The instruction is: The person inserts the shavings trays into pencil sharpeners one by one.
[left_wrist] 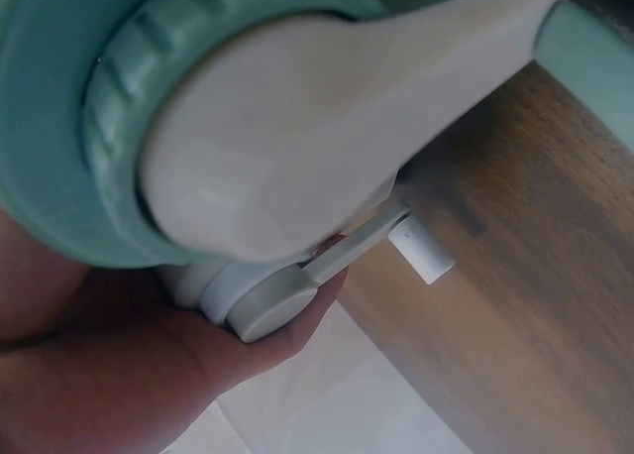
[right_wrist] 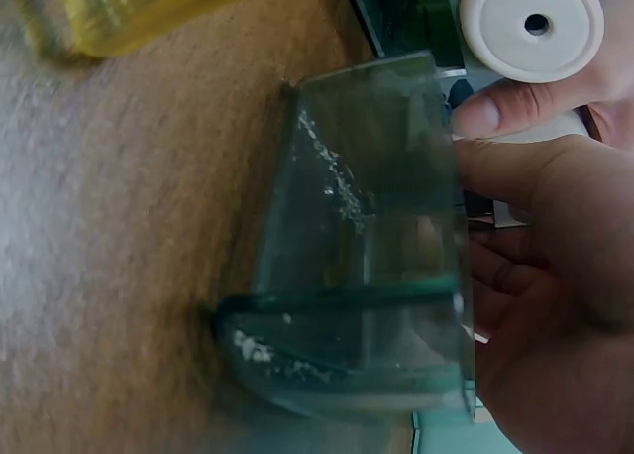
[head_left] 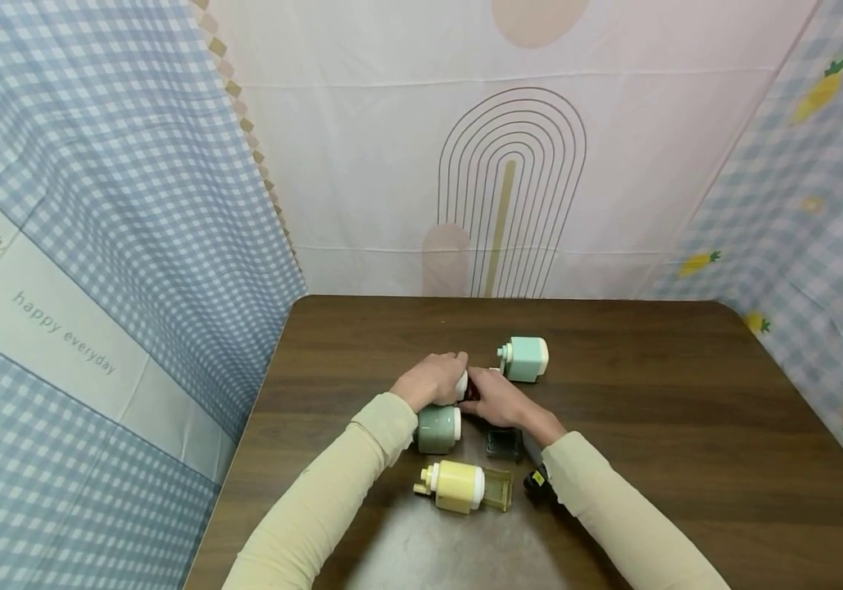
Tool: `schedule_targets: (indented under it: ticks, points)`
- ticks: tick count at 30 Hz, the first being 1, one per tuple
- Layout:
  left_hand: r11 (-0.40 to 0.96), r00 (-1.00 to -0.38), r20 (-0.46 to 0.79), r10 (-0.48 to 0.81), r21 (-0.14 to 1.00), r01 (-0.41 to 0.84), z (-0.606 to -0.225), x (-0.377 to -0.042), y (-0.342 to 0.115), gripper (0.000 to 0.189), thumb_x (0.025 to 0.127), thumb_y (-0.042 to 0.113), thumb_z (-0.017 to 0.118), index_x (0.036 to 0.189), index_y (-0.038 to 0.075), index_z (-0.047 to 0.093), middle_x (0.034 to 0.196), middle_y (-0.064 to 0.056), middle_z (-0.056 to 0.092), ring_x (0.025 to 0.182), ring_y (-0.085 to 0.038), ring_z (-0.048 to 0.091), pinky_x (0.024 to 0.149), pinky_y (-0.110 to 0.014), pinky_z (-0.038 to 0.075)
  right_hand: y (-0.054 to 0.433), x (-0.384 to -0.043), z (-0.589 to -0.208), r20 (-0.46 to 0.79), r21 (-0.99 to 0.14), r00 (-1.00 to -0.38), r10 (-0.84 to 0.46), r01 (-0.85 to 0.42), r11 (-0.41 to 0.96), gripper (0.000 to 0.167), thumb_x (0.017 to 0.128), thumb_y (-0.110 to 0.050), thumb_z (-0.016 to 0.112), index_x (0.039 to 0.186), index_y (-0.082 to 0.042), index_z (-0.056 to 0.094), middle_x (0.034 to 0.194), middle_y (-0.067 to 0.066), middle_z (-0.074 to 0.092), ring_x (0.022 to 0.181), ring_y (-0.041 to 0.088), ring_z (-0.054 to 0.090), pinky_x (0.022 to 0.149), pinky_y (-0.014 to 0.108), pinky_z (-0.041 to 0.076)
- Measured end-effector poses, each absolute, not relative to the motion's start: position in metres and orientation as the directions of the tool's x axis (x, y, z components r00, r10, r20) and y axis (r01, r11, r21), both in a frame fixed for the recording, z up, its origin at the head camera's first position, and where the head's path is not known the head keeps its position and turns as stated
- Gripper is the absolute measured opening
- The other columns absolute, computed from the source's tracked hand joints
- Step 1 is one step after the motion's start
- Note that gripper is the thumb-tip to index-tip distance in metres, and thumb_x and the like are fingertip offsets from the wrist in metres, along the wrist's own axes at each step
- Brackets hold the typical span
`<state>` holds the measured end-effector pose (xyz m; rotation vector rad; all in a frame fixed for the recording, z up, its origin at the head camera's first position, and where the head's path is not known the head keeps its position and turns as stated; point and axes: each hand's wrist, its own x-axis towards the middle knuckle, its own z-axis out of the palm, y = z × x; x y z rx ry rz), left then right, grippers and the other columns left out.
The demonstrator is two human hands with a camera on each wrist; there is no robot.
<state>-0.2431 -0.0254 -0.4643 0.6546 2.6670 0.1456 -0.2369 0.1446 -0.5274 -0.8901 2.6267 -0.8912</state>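
Note:
My left hand [head_left: 432, 379] grips a white crank pencil sharpener [head_left: 461, 385]; its grey crank [left_wrist: 272, 303] sticks out past the fingers in the left wrist view. From the other side, my right hand [head_left: 498, 397] pinches the front of that sharpener, where a dark part shows between the hands. Just below the left wrist stands a green pencil sharpener [head_left: 437, 430], its white crank [left_wrist: 297, 127] large in the left wrist view. A clear green drawer [right_wrist: 357, 236] with pale shavings lies under my right wrist. Fingers hide most of the white sharpener.
Nearest me, a yellow sharpener [head_left: 456, 486] has its clear drawer [head_left: 497, 490] pulled out. Behind the right hand stands a mint sharpener [head_left: 526, 358]. A black item with a yellow label [head_left: 537, 480] is partly under the right sleeve. All rest on a brown wooden table [head_left: 650, 393].

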Motion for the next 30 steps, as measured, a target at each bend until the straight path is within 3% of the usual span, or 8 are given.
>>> schedule_targets:
  ticks: [6, 11, 17, 22, 25, 29, 30]
  points:
    - [0.888, -0.814, -0.355, 0.46, 0.195, 0.417, -0.464, -0.243, -0.024, 0.056, 0.104, 0.019, 0.068, 0.153, 0.005, 0.045, 0.142, -0.014, 0.06, 0.119, -0.027, 0.062, 0.093, -0.038, 0.052, 0.145, -0.238, -0.531, -0.009, -0.607, -0.802, -0.597, -0.47, 0.641, 0.033, 0.101, -0.017, 0.076, 0.13, -0.007, 0.064, 0.109, 0.004, 0.07, 0.093, 0.017, 0.068, 0.082, 0.042, 0.056]
    - [0.885, -0.813, -0.352, 0.464, 0.209, 0.415, -0.465, -0.244, -0.026, 0.054, 0.103, 0.02, 0.069, 0.149, 0.003, 0.047, 0.134, -0.014, 0.063, 0.112, -0.026, 0.063, 0.092, -0.038, 0.052, 0.145, -0.238, -0.533, -0.005, -0.626, -0.8, -0.6, -0.465, 0.626, 0.028, 0.101, -0.017, 0.075, 0.125, -0.008, 0.064, 0.102, 0.001, 0.067, 0.085, 0.013, 0.064, 0.077, 0.039, 0.053]
    - [0.893, -0.811, -0.377, 0.448, 0.24, 0.381, -0.462, -0.247, -0.028, 0.059, 0.1, 0.023, 0.073, 0.148, 0.001, 0.046, 0.122, -0.013, 0.066, 0.1, -0.025, 0.064, 0.084, -0.037, 0.053, 0.146, -0.237, -0.535, 0.022, -0.636, -0.801, -0.599, -0.474, 0.61, 0.017, 0.102, -0.018, 0.073, 0.11, -0.01, 0.061, 0.09, 0.0, 0.062, 0.075, 0.012, 0.056, 0.07, 0.034, 0.049]
    - [0.878, -0.783, -0.406, 0.471, 0.298, 0.374, -0.462, -0.256, -0.033, 0.064, 0.098, 0.025, 0.074, 0.149, -0.002, 0.045, 0.123, -0.014, 0.064, 0.101, -0.024, 0.062, 0.086, -0.037, 0.053, 0.148, -0.236, -0.531, 0.041, -0.635, -0.793, -0.608, -0.491, 0.596, 0.016, 0.102, -0.016, 0.073, 0.108, -0.011, 0.059, 0.089, -0.001, 0.061, 0.073, 0.012, 0.054, 0.069, 0.035, 0.048]
    - [0.861, -0.776, -0.388, 0.498, 0.328, 0.389, -0.478, -0.268, -0.038, 0.068, 0.097, 0.028, 0.074, 0.151, -0.001, 0.046, 0.129, -0.014, 0.062, 0.105, -0.024, 0.06, 0.088, -0.038, 0.053, 0.148, -0.234, -0.528, 0.04, -0.61, -0.788, -0.614, -0.506, 0.61, 0.022, 0.102, -0.018, 0.072, 0.117, -0.007, 0.06, 0.095, 0.002, 0.062, 0.078, 0.014, 0.057, 0.071, 0.037, 0.05]
    - [0.85, -0.78, -0.36, 0.513, 0.339, 0.403, -0.478, -0.266, -0.043, 0.071, 0.097, 0.028, 0.076, 0.154, 0.001, 0.046, 0.141, -0.015, 0.06, 0.114, -0.023, 0.059, 0.093, -0.037, 0.052, 0.151, -0.229, -0.522, 0.052, -0.537, -0.793, -0.607, -0.535, 0.652, 0.049, 0.102, -0.023, 0.074, 0.141, 0.0, 0.055, 0.118, 0.011, 0.065, 0.097, 0.022, 0.064, 0.082, 0.044, 0.054]
    - [0.855, -0.782, -0.367, 0.504, 0.338, 0.393, -0.463, -0.257, -0.042, 0.07, 0.097, 0.025, 0.076, 0.155, 0.0, 0.045, 0.144, -0.016, 0.058, 0.117, -0.024, 0.059, 0.095, -0.038, 0.052, 0.152, -0.227, -0.519, 0.057, -0.521, -0.795, -0.604, -0.54, 0.661, 0.054, 0.102, -0.023, 0.074, 0.146, 0.0, 0.053, 0.124, 0.014, 0.064, 0.101, 0.024, 0.064, 0.085, 0.045, 0.054]
